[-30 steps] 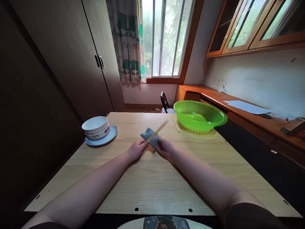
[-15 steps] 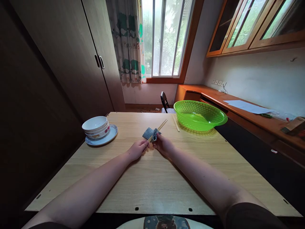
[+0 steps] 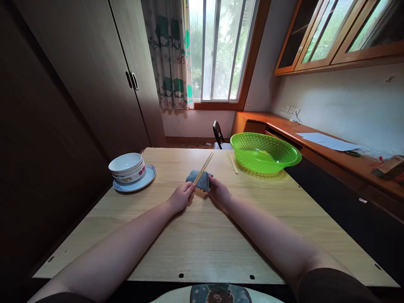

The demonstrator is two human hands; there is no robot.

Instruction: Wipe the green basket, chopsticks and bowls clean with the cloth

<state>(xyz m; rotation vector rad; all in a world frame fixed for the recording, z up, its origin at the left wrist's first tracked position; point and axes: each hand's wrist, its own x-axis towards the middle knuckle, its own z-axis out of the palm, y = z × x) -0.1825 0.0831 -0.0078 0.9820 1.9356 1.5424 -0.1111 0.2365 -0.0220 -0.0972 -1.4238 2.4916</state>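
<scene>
My left hand (image 3: 183, 195) is closed on the near ends of a pair of wooden chopsticks (image 3: 204, 167), which point away and to the right. Beneath the chopsticks lies a blue-grey cloth (image 3: 203, 182), spread fairly flat. My right hand (image 3: 219, 190) pinches the cloth's right edge between thumb and fingers. Farther right, another pair of chopsticks (image 3: 232, 163) rests on the table by a green plastic basin (image 3: 265, 166).
On the wooden table (image 3: 195, 235), a stack of white bowls (image 3: 126, 164) stands on a plate (image 3: 148, 181) at the left. A folding chair (image 3: 217, 132) is beyond the far edge. Papers (image 3: 328, 141) lie on the desk (image 3: 271, 120) along the right wall.
The cloth was bunched around the chopsticks and now lies opened out under them. The chopsticks have swung left, their far ends higher in view; my right hand has shifted slightly right.
</scene>
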